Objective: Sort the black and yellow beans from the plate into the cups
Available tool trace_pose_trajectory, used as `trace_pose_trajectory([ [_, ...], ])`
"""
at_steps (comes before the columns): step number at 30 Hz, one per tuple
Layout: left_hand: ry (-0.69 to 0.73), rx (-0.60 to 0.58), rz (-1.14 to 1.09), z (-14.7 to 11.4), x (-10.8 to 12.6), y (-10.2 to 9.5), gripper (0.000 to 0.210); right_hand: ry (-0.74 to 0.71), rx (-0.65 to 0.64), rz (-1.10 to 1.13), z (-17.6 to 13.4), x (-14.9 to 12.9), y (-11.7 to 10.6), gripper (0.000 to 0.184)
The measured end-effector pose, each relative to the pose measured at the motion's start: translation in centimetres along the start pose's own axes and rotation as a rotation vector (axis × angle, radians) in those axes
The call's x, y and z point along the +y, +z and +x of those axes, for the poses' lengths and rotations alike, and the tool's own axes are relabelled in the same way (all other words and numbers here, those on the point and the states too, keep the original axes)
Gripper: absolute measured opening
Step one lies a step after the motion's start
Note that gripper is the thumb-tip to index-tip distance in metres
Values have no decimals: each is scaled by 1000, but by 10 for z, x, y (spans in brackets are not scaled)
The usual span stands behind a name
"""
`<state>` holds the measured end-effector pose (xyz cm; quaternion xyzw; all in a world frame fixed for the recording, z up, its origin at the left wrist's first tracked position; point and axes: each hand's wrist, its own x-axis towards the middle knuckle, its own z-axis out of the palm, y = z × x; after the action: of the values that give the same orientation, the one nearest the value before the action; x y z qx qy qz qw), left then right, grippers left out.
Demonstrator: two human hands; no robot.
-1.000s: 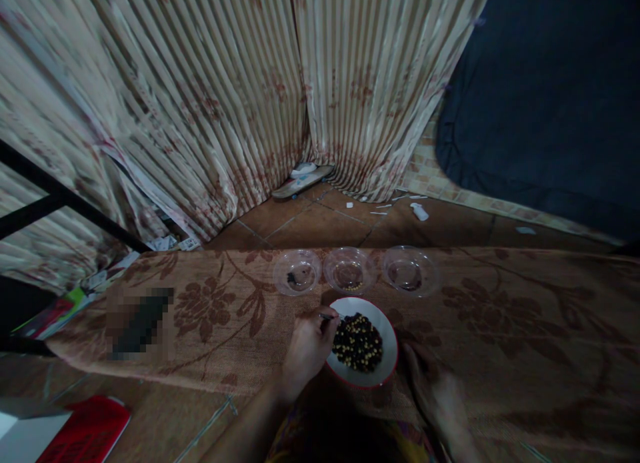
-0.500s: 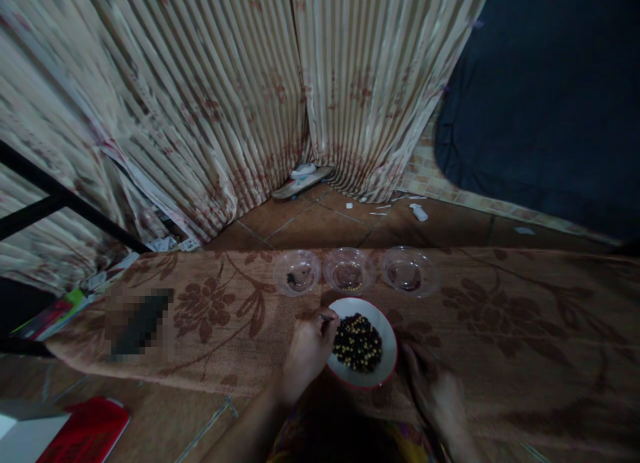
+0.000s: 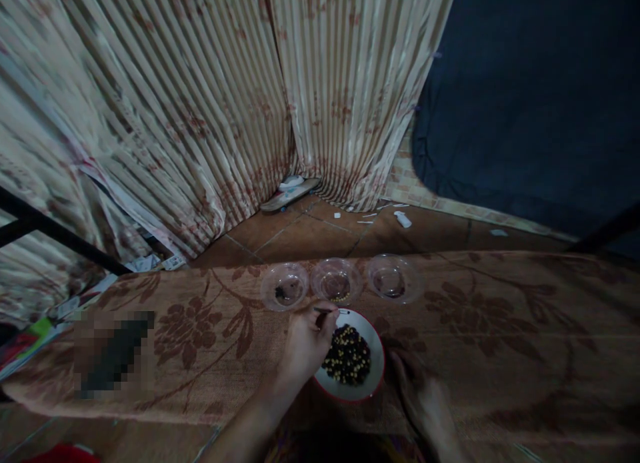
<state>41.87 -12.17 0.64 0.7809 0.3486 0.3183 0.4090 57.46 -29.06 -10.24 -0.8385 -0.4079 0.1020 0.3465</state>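
A white bowl [image 3: 376, 370] with a red rim holds a heap of mixed black and yellow beans [image 3: 348, 356]. My left hand [image 3: 309, 336] is over the bowl's left rim, its fingers closed around small tweezers [image 3: 344, 311] whose tips are above the far inside edge. I see no bean between the tips. Just behind the bowl stand three clear plastic cups: the left cup [image 3: 285, 286] has a few black beans, the middle cup [image 3: 335, 281] some yellow ones, and the right cup [image 3: 393, 278] dark reddish bits. In shadow right of the bowl, my right hand [image 3: 423, 393] rests with fingers loosely apart, holding nothing visible.
A patterned brown cloth [image 3: 200, 343] covers the low table. A blurred dark object [image 3: 117, 353] lies on its left. Beyond are striped curtains [image 3: 200, 116], a skateboard [image 3: 290, 195] and white scraps [image 3: 403, 218] on the tiled floor. A dark blue cover [image 3: 525, 103] hangs right.
My left hand has lifted the tweezers from the beans' edge toward the bowl's far rim. My right hand stays beside the bowl. The whole view has shifted slightly.
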Motion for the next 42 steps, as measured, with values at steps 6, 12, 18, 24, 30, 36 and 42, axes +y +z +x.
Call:
trace_pose_trajectory([
  [6, 165, 14, -48, 60, 23, 43, 15, 3, -28, 6, 1, -1, 0, 41],
  [12, 180, -48, 59, 97, 38, 78, 13, 5, -19, 4, 2, -5, -1, 39],
  [18, 162, -47, 27, 86, 31, 59, 12, -32, 11, 0, 2, -5, -2, 39],
  [24, -60, -53, -76, 33, 14, -2, 18, -45, 17, -11, 0, -3, -2, 42],
  [30, -175, -18, 1, -16, -9, -25, 17, -34, 12, -53, -2, 0, -2, 45],
  [36, -137, -43, 49, -24, -23, -16, 18, -24, -7, -34, -2, -3, -4, 46],
  [42, -135, -19, 117, -23, -25, -8, 16, -19, 7, -49, -1, -3, -4, 45],
])
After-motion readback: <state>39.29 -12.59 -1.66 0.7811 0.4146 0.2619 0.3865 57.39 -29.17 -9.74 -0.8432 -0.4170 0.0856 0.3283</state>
